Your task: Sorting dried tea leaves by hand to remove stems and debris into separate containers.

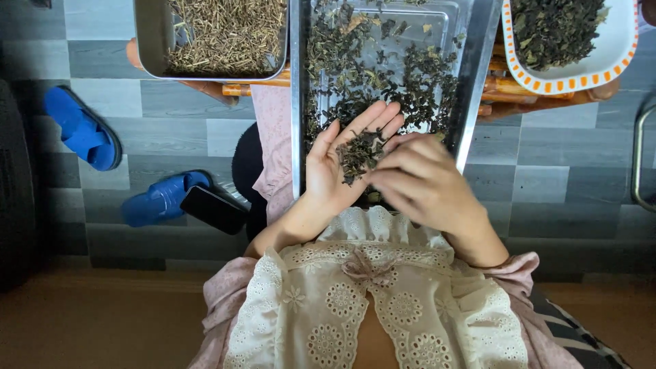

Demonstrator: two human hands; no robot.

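My left hand (335,164) lies palm up over the near end of a long metal tray (470,82), cupping a small heap of dark dried leaves (358,154). My right hand (424,181) hovers just to its right, fingers bent and touching the heap in the palm. More dark dried leaves (410,75) are scattered across the tray's shiny bottom.
A metal tray of pale dried stems (225,34) stands at the upper left. A white dish with an orange-patterned rim (601,65) holds dark leaves at the upper right. Two blue slippers (82,130) and a black phone (214,208) lie on the grey tiled floor at left.
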